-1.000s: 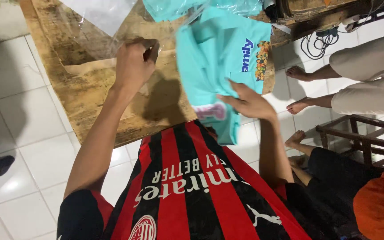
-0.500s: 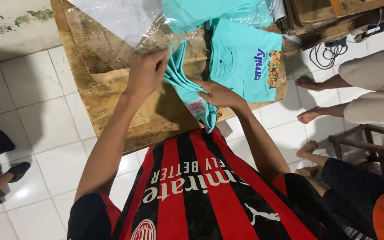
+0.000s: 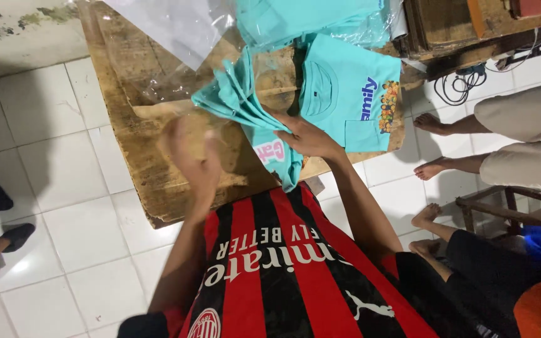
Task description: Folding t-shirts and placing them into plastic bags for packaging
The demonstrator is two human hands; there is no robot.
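Right hand [image 3: 308,136] lies flat, fingers spread, pressing a turquoise T-shirt [image 3: 252,116] onto the wooden table [image 3: 139,156]. Left hand [image 3: 194,153] is motion-blurred above the table; its fingers look loosely curled with nothing clearly in them, though a grip cannot be told for certain.

The pressed shirt is bunched and partly folded, with pink lettering at its lower end, which hangs over the table's near edge. Just beside it lies a second turquoise shirt [image 3: 352,94], flat, with a colourful print. Clear plastic bags [image 3: 183,25] cover the table's far end. Bare feet [image 3: 430,169] of other people rest on the white tiled floor [image 3: 64,188].
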